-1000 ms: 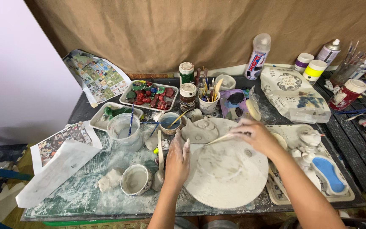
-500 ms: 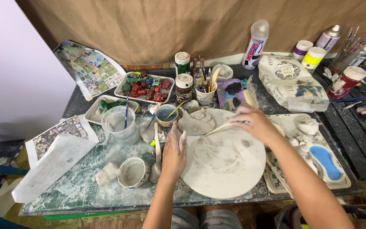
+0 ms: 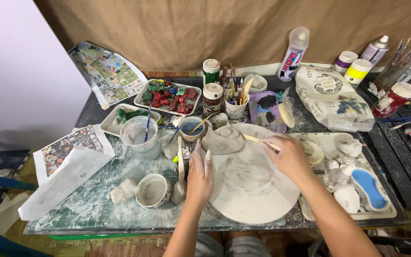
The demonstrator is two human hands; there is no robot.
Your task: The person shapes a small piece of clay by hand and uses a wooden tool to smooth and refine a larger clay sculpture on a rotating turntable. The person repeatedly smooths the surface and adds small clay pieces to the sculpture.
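Grey clay, hands barely shifted on the round slab.
Left hand still rests flat, fingers extended, at its edge; right hand still pinches a wooden tool against the clay piece beyond.

Tool tip (under clay) hidden

The worktop carries one round clay slab, two lidded paint jars, two spray cans, one far tray of coloured pieces, one brush cup and perhaps three small bowls, under two hands.
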